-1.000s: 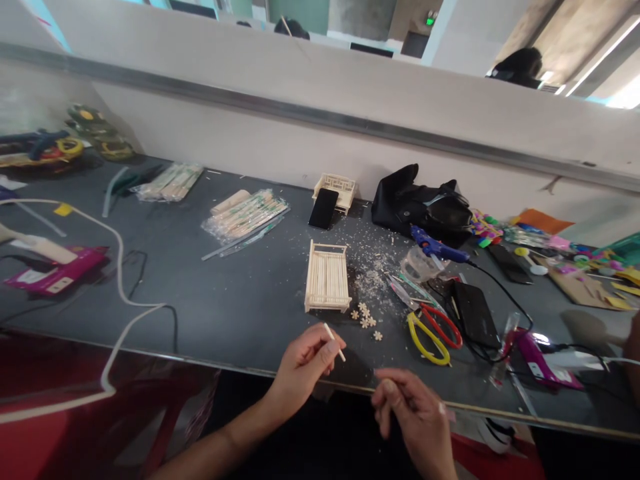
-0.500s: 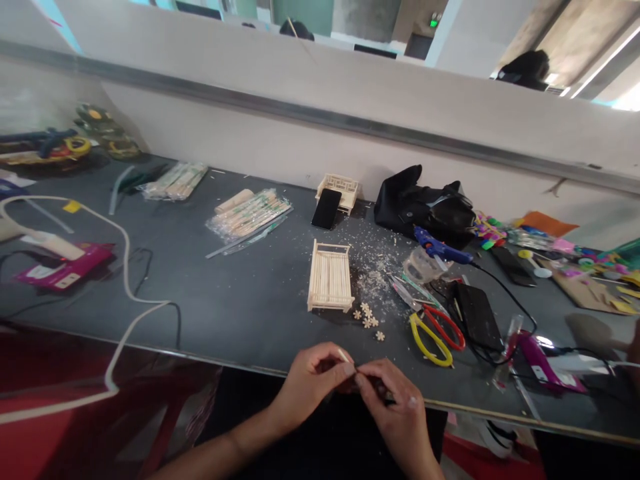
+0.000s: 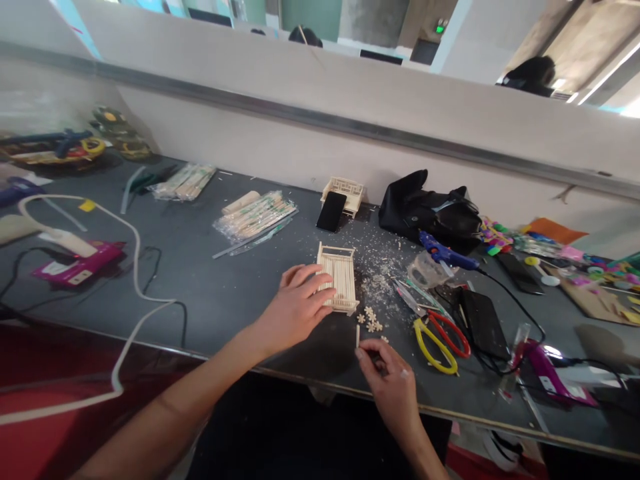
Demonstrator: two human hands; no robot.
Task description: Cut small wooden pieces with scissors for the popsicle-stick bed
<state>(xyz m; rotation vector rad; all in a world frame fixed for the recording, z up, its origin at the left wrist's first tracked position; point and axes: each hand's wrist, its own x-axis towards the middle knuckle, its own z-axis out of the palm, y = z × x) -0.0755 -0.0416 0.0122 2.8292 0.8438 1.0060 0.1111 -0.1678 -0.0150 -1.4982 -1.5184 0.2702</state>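
A miniature bed (image 3: 341, 275) made of wooden sticks stands on the dark table. My left hand (image 3: 300, 303) reaches over its left side with the fingers spread; fingertips overlap the slats, and I cannot tell how firmly they touch. My right hand (image 3: 387, 373), near the table's front edge, pinches a short wooden stick (image 3: 358, 335) upright between thumb and forefinger. Small wooden flower shapes (image 3: 371, 321) lie in a loose group just beyond the right hand, close to the bed's front right corner.
Scissors (image 3: 434, 341) with red and yellow handles lie right of the flowers, near a blue glue gun (image 3: 445, 251). Behind are a phone (image 3: 331, 212) leaning on a miniature bench (image 3: 345, 190), a black bag (image 3: 430, 207) and bagged sticks (image 3: 257, 217). A white cable (image 3: 134, 267) crosses the left side.
My hands have come apart. The left has moved forward to the miniature bed and spread its fingers; the right now holds the short stick alone, slightly farther forward.
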